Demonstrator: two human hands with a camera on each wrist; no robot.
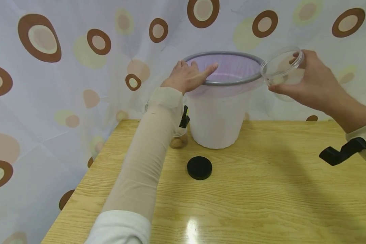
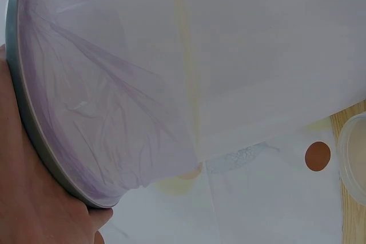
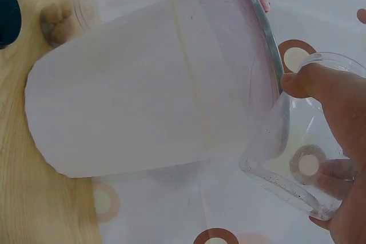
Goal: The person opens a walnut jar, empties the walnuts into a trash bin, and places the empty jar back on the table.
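Note:
A white trash bin (image 1: pixel 216 118) with a grey rim and a thin purple liner stands at the back of the table. My left hand (image 1: pixel 187 76) rests on the rim's left side, thumb stretched over the opening. Its fingers lie partly out of sight; in the left wrist view the hand (image 2: pixel 34 192) is behind the rim. To the right of the bin, my right hand (image 1: pixel 317 79) grips a clear plastic jar (image 1: pixel 282 69), tilted beside the rim. Small specks cling inside this jar (image 3: pixel 286 190) in the right wrist view; no larger contents show.
Left of the bin's base stands another clear jar (image 1: pixel 179 141) with brown roundish pieces (image 3: pixel 60 21), partly hidden by my left arm. A black round lid (image 1: pixel 199 167) lies on the wooden table (image 1: pixel 262 189) in front. A patterned cloth (image 1: pixel 109 20) hangs behind.

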